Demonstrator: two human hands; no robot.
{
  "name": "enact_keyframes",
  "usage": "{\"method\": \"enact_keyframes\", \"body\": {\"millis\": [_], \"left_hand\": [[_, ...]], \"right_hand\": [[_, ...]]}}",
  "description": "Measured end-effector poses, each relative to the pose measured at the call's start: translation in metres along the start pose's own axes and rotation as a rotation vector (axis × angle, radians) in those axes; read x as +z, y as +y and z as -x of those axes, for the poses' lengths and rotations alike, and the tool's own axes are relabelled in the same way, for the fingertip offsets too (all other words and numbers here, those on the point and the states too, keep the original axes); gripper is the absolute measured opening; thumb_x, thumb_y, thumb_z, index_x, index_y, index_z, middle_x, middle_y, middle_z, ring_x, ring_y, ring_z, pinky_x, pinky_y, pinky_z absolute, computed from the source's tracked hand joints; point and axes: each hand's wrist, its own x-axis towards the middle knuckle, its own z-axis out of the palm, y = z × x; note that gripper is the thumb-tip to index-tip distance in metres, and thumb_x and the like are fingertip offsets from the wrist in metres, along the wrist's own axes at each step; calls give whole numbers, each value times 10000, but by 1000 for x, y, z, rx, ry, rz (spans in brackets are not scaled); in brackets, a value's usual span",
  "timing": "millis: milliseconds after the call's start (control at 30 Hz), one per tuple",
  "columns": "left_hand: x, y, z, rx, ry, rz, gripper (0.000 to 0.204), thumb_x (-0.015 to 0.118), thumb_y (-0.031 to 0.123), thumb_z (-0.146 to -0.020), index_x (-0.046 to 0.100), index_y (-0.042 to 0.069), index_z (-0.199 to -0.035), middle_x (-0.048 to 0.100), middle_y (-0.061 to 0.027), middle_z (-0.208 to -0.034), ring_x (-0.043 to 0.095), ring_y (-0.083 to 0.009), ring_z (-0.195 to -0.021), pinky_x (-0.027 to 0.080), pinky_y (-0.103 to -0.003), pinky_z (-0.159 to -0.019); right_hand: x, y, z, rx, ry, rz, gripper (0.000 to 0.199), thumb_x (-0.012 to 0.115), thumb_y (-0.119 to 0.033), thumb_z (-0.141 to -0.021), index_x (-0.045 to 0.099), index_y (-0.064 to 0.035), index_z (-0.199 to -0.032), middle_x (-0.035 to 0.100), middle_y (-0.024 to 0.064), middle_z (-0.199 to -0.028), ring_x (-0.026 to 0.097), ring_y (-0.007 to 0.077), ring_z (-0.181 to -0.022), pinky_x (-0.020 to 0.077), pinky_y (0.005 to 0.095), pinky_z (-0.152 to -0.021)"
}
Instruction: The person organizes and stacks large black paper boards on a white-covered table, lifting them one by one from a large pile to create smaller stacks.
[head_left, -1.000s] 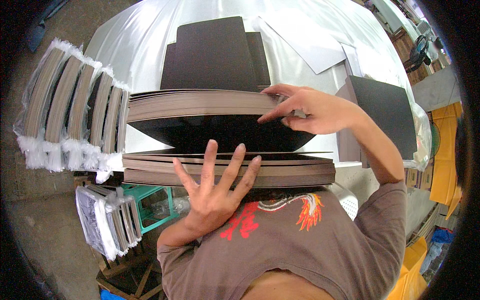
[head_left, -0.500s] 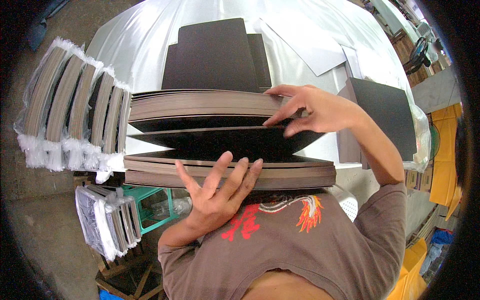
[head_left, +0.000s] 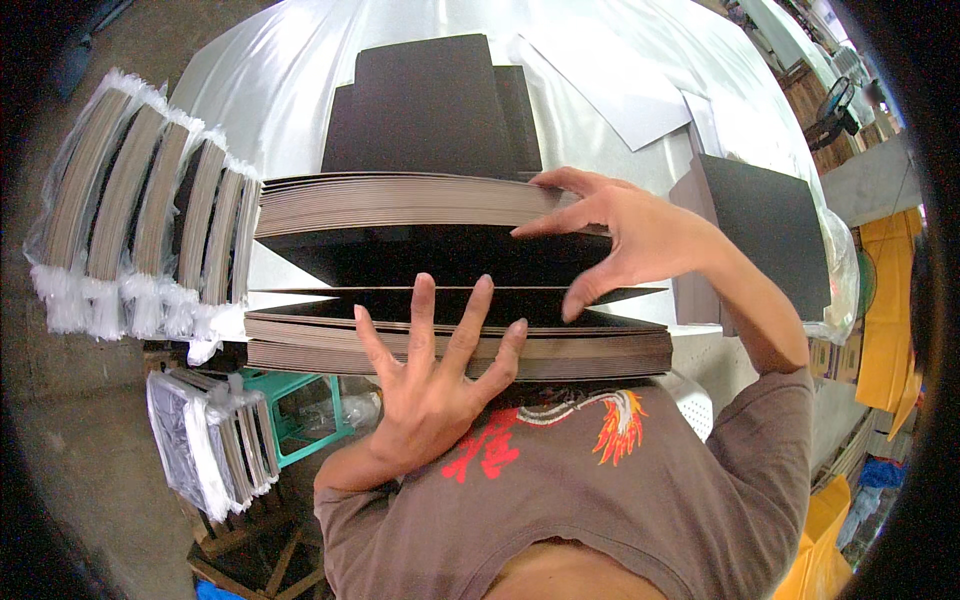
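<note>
Steadying the near stack (head_left: 590,355) of dark-faced, grey-edged boards, it seems: L hand (head_left: 425,410) has its fingers splayed over the edges, grip spread wide, clasped round nothing. Just beyond, betw. near & far stacks, one thin board (head_left: 390,290) shows edge-on as a line. R hand (head_left: 650,235) grip is spread too: upper fingers at the edge of the far stack (head_left: 400,205), thumb lower, by the thin board's R end; can't tell if it touches. Step in hand, I'd judge: leafing thru boards singly betw. the 2 stacks; which way they go is unclear. Next move prob. calls for L fingers keeping near edges lined up, w/ R thumb & fingers parting 1 board only, no doubles. Farther out on the white-covered table (head_left: 290,75): plastic-wrapped bundles (head_left: 110,190) on L, another dark stack (head_left: 765,240) on R, dark boards (head_left: 425,105) behind the far stack, white sheet (head_left: 610,85) back R.
</note>
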Motion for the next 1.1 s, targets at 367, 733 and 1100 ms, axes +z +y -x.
{"method": "enact_keyframes", "body": {"millis": [367, 733, 1100], "left_hand": [[-47, -37, 8, 3, -174, 75, 784, 727, 479, -582, 476, 326, -1309, 346, -123, -1433, 169, -407, -1364, 6, -675, -1021], [56, -229, 48, -589, 447, 1459, 897, 556, 521, -808, 162, 22, -1441, 250, -188, -1466, 292, -277, -1333, 265, -393, -1077], [122, -230, 29, -148, 690, 1596, 670, 832, 249, -552, 418, 46, -1038, 443, -60, -955, 448, -177, -875, 392, -337, -764]], "right_hand": [[-3, -31, -5, 429, -101, -23, 862, 702, -44, -648, 313, -223, -1397, 589, 221, -1097, 569, 414, -977, 473, 456, -826], [51, 31, 91, 610, 371, -511, 697, 818, -73, -604, 497, -49, -1223, 626, 108, -1071, 605, 235, -978, 493, 353, -842], [116, 56, 67, 657, 502, -464, 567, 848, -170, -623, 561, -10, -1086, 605, 103, -1047, 554, 194, -977, 461, 338, -845]]}}
